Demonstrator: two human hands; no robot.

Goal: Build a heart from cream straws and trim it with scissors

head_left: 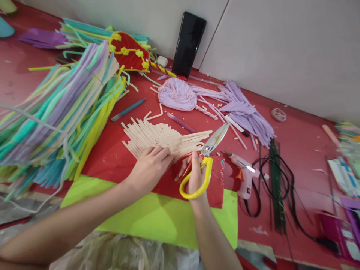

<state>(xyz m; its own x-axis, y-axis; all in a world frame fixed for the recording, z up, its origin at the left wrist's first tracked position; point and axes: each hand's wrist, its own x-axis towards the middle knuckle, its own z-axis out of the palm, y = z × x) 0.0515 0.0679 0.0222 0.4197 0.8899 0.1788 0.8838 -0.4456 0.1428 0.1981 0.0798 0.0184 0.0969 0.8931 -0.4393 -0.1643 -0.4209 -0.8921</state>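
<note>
Cream pipe cleaners [161, 132] lie side by side in a leaf-like, chevron-patterned piece on a red sheet. My left hand [150, 167] rests at the near edge of this piece, fingers curled and pinching it; the fingertips are partly hidden. In my right hand [197, 174] is a pair of scissors [215, 139] with one yellow and one red handle loop. Their blades look closed together and point up and to the right, away from me. Some fingers of the right hand show through the loops, close to the right end of the cream piece.
Bundled colourful pipe cleaners [84, 101] fill the left. Behind lie a lilac fan-shaped piece [177, 95], a red and yellow one [129, 52] and a leaning phone [189, 45]. A pink glue gun [246, 174] with a black cord and dark green stems [277, 195] lie right.
</note>
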